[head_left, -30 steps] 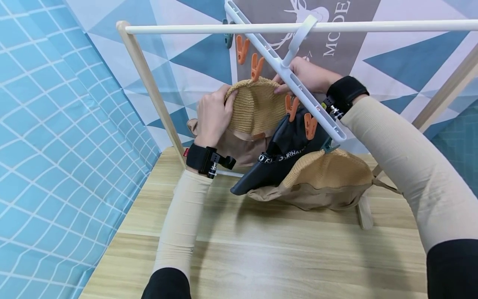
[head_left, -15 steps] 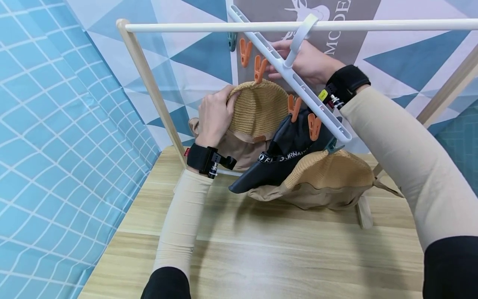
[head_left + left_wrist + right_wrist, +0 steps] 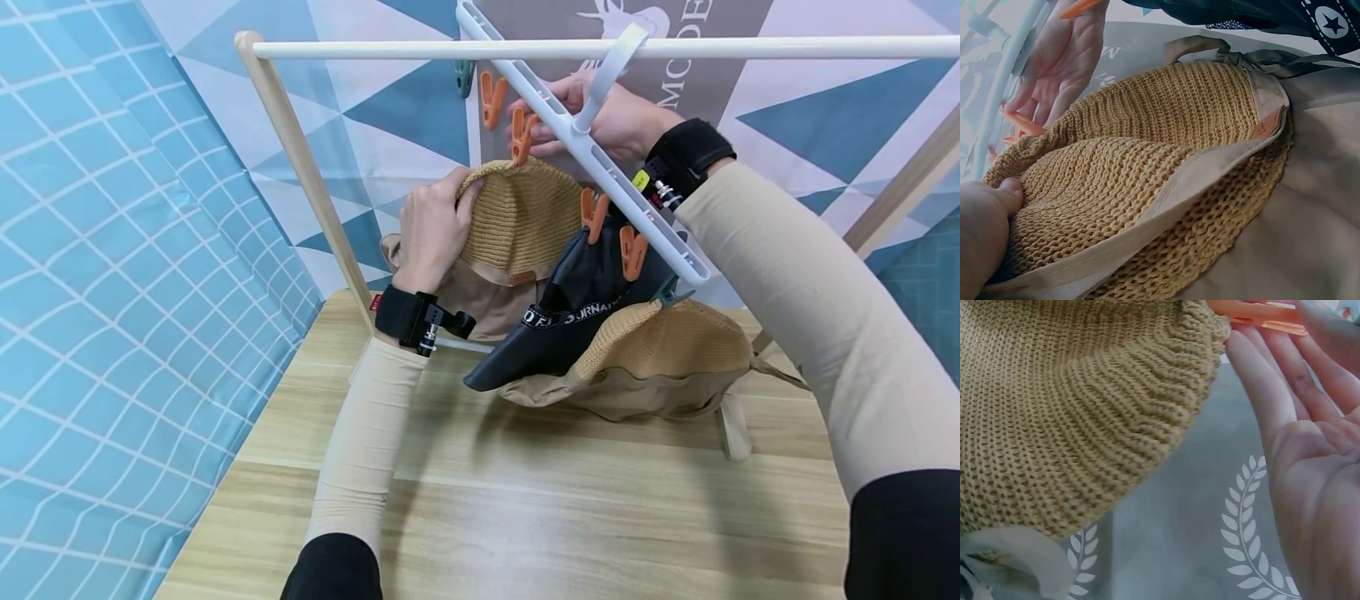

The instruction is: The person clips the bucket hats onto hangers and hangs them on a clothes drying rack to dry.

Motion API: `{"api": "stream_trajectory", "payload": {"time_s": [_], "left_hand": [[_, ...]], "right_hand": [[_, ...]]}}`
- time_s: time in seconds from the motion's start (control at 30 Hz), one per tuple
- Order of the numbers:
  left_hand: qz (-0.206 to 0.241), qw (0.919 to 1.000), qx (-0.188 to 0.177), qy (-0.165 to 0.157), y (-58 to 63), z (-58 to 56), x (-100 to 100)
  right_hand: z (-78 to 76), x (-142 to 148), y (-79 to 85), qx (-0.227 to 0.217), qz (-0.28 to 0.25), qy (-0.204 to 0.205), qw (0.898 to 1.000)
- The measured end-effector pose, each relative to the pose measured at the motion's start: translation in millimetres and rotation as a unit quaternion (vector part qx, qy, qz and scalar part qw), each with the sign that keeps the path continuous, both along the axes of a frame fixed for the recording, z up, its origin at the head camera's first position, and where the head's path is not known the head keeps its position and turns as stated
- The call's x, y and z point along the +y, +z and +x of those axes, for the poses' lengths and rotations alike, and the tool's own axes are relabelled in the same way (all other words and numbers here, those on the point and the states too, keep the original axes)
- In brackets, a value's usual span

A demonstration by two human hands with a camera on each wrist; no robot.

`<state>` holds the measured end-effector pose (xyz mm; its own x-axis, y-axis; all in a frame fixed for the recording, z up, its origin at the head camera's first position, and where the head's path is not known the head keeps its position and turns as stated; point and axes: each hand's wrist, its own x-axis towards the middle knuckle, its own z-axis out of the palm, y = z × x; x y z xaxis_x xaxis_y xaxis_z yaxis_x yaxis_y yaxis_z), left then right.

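A tan sun hat with a knitted crown (image 3: 517,212) and cloth brim hangs below the pale blue clip hanger (image 3: 573,146). My left hand (image 3: 437,225) pinches the left edge of its knitted crown, the thumb on the near side in the left wrist view. An orange clothespin (image 3: 522,135) sits at the top of that edge. Around this clothespin my right hand (image 3: 611,117) reaches from behind the hanger, fingers mostly straight; in the right wrist view the thumb lies over the clothespin (image 3: 1260,314) and the fingers below it. The hanger hides part of the right hand.
A black hat (image 3: 562,312) hangs at the middle clips, with another tan hat (image 3: 663,354) at the near end. The hanger hooks over a white rail (image 3: 420,50) on a wooden frame (image 3: 303,167). Below is a wooden table (image 3: 525,500); a patterned backdrop stands close behind.
My right hand has left the hat's right edge and moved up and left to the orange clothespin, fingers spreading around it. The left hand keeps its hold; the hanger has swayed slightly.
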<state>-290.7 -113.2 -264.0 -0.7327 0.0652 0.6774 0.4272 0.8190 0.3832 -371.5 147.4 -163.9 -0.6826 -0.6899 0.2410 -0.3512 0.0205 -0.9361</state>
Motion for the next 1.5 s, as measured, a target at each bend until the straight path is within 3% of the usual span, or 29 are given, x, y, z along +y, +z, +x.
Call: {"api": "stream_trajectory", "payload": {"time_s": [0.17, 0.4, 0.67, 0.97, 1.27, 1.5], "left_hand": [[0.007, 1.0, -0.002, 0.004, 0.3, 0.8, 1.0], [0.009, 1.0, 0.001, 0.003, -0.2, -1.0, -0.2], [-0.006, 1.0, 0.001, 0.002, -2.4, -0.6, -0.8], [-0.005, 0.9999, -0.012, 0.009, -1.0, -2.2, 0.6], [0.003, 1.0, 0.001, 0.001, 6.2, -1.9, 5.1], [0.012, 0.9995, 0.024, -0.019, 14.8, 1.1, 10.0]], "right_hand": [[-0.6, -1.8, -5.0, 0.015, -0.03, 0.006, 0.999], [0.1, -9.1, -7.6, 0.029, -0.043, -0.033, 0.998], [-1.0, -8.3, -8.2, 0.03, -0.081, 0.011, 0.996], [-1.3, -7.9, -9.1, 0.025, -0.08, 0.037, 0.996], [0.7, -12.0, -8.5, 0.078, -0.037, -0.024, 0.996], [1.6, -14.4, -8.5, 0.046, -0.059, -0.003, 0.997]]}}
